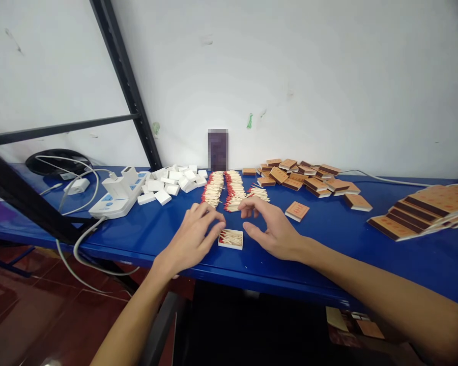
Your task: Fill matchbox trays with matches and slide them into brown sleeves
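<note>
A small white matchbox tray [230, 247] lies near the table's front edge, holding loose matches [232, 236] with pale sticks and some red heads. My left hand [194, 234] is just left of the tray, its fingers bent and slightly apart, with nothing seen in it. To the right and above the tray hovers my right hand [270, 229], thumb and index finger spread and no object between them. Behind the hands are two long rows of matches, a left row [212, 189] and a right row [234, 189], with a smaller match pile [260, 193] beside them.
White empty trays [171, 180] are heaped at left, beside a power strip [120, 195] with cables. Brown matchbox sleeves [305, 178] pile up at right; one orange sleeve [297, 210] lies nearer. Stacked sleeves [427, 208] stand far right. A black rack post [127, 86] rises at left.
</note>
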`<state>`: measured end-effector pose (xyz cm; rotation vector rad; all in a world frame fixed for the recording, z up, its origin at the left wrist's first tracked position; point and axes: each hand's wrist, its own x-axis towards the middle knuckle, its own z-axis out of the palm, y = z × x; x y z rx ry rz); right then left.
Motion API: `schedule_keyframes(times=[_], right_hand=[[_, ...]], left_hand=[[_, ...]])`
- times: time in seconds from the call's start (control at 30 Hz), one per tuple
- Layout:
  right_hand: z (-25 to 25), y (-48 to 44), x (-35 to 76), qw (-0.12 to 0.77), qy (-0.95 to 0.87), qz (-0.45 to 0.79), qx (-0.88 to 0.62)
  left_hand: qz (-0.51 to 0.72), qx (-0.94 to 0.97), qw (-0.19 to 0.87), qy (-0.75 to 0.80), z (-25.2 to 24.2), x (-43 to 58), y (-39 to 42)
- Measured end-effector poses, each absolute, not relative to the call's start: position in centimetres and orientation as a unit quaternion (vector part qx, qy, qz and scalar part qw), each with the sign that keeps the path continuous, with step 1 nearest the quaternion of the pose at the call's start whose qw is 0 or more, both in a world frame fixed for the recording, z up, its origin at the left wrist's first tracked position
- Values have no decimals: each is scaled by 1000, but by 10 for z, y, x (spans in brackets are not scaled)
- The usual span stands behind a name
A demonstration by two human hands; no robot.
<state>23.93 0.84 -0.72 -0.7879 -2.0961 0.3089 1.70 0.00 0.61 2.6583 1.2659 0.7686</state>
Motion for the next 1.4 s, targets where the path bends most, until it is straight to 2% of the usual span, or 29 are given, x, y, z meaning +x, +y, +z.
schedule_keyframes(times=[0.17,0.3,0.5,0.7,0.83,0.93,1.13,1.4], right_hand=[[-5,6,240,359,-875,144,-292],[-4,3,239,328,-890,155,-277],[-7,8,239,353,-879,138,-290],[-10,11,240,382,-864,127,-303],[-9,10,241,384,-865,130,-296],[-9,11,240,381,-866,135,-295],[-11,12,240,378,-868,138,-292],[-10,12,241,377,-868,143,-291]], left_hand=[[216,813,-57,537,-3,-4,21],[161,807,-62,565,-8,-9,29],[149,818,-63,552,-6,-7,27],[208,873,39,440,7,14,4],[228,877,66,419,8,21,2],[240,853,37,462,2,16,13],[162,850,-19,501,-7,13,25],[151,832,-55,531,-6,14,26]])
